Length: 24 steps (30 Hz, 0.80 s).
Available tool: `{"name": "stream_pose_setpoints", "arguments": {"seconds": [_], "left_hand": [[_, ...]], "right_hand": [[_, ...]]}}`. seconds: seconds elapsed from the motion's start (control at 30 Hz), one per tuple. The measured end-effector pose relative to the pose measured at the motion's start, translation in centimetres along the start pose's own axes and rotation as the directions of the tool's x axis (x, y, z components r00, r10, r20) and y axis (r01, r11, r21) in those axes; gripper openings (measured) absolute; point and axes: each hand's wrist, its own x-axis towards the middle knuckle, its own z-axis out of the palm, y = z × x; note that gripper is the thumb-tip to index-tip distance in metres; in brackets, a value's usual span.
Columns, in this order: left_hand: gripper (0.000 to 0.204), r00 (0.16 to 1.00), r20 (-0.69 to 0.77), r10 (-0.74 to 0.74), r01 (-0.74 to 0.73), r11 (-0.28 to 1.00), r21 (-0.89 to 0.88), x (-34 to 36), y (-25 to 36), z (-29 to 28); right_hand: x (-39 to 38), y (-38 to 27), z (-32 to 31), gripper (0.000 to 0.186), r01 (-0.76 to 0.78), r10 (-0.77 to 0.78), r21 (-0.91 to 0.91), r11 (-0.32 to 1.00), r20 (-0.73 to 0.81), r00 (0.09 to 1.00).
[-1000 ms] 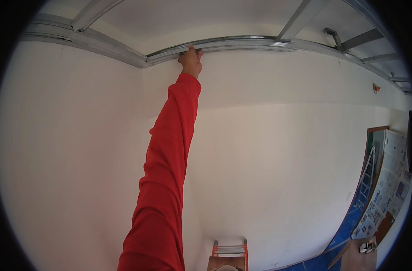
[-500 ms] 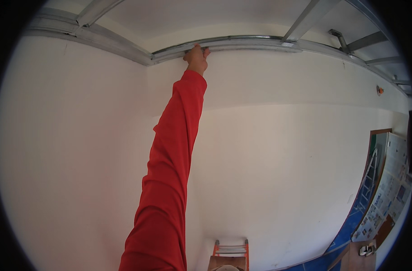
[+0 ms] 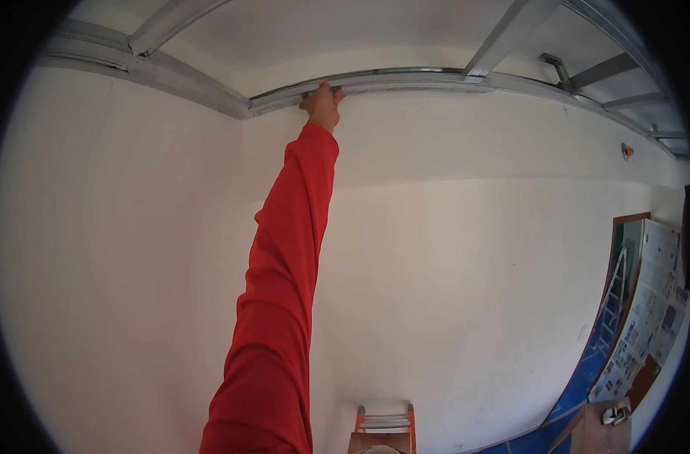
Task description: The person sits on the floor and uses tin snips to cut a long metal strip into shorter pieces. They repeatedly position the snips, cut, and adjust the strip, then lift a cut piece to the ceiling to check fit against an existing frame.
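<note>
The bare left hand [image 3: 322, 110], at upper centre-left, reaches up to a long, grey metal channel [image 3: 409, 82] — thumb and fingers spread at its lower edge, though whether they close on it cannot be told. The channel runs above the grip and mostly rightward along the off-white, smooth wall [image 3: 451, 250]. Below the hand — a wrinkled red fabric sleeve [image 3: 277, 303]; at bottom centre, an orange-railed ladder [image 3: 412, 431].

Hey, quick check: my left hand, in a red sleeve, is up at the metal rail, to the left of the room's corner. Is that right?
Not quite: the side is wrong. The head view shows your left hand, in a red sleeve, up at the metal rail, to the right of the room's corner.
</note>
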Motion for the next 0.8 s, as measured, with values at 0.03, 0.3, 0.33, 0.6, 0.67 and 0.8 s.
{"name": "stream_pose_setpoints", "arguments": {"seconds": [0.03, 0.3, 0.33, 0.6, 0.67, 0.8], "left_hand": [[0.089, 1.000, 0.000, -0.001, 0.001, 1.000, 0.007, 0.1, 0.0, -0.1], [0.085, 0.999, -0.016, 0.046, -0.046, 0.999, -0.007, -0.7, -0.1, 0.0], [0.081, 0.997, -0.045, 0.054, -0.055, 0.998, -0.013, -0.9, -0.2, 0.2], [0.089, 0.998, 0.010, -0.061, 0.059, 0.992, 0.110, -1.6, 0.7, 0.3], [0.082, 0.995, 0.004, -0.099, 0.098, 0.987, 0.131, -1.7, 0.8, 0.3], [0.080, 0.999, 0.009, -0.046, 0.045, 0.991, 0.124, -1.8, 0.3, 0.2]], "right_hand": [[0.0, 0.2, 0.1, 0.065, 0.003, -0.003, -0.002, 1.000, -0.001, 1.000], [-0.2, 0.9, 0.6, 0.066, 0.045, -0.046, -0.011, 0.999, -0.027, 0.999], [-0.2, 0.8, 0.6, 0.066, 0.061, -0.062, -0.030, 0.998, -0.043, 0.997], [-0.5, 0.6, 0.2, 0.065, -0.007, 0.006, 0.036, 0.999, 0.020, 1.000], [-0.6, 0.8, 0.6, 0.065, 0.015, -0.014, 0.034, 0.999, -0.027, 1.000], [-0.8, 0.8, 0.7, 0.066, -0.008, 0.008, 0.013, 1.000, 0.008, 1.000]]}}
